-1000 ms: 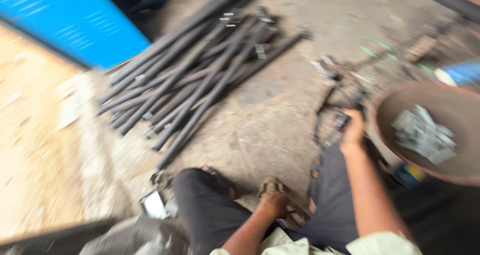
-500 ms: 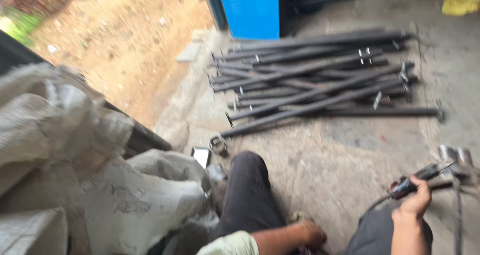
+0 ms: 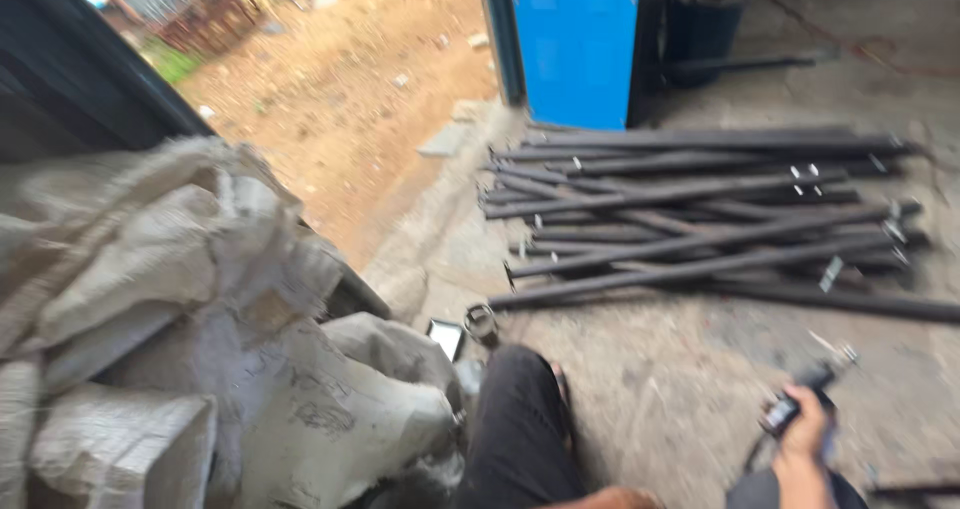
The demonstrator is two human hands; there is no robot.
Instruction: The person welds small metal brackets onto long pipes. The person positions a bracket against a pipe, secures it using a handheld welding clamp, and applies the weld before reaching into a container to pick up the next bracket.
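My right hand (image 3: 800, 437) is at the lower right, closed around a dark tool handle (image 3: 785, 407) whose metal tip points up and right over the concrete floor. Only a strip of my left arm (image 3: 610, 496) shows at the bottom edge, beside my black trouser leg (image 3: 520, 429); its fingers are not visible. A pile of long dark metal rods (image 3: 700, 219) lies on the floor beyond my right hand, apart from it.
Grey woven sacks (image 3: 200, 349) are heaped at the left. A small flat shiny object (image 3: 445, 337) and a metal ring (image 3: 482, 321) lie by my knee. A blue door panel (image 3: 575, 39) stands at the back, with bare dirt ground (image 3: 330, 89) outside.
The view has swung left, away from a bowl of metal parts and toward the sacks and doorway. My right hand still holds the tool, low at the right.
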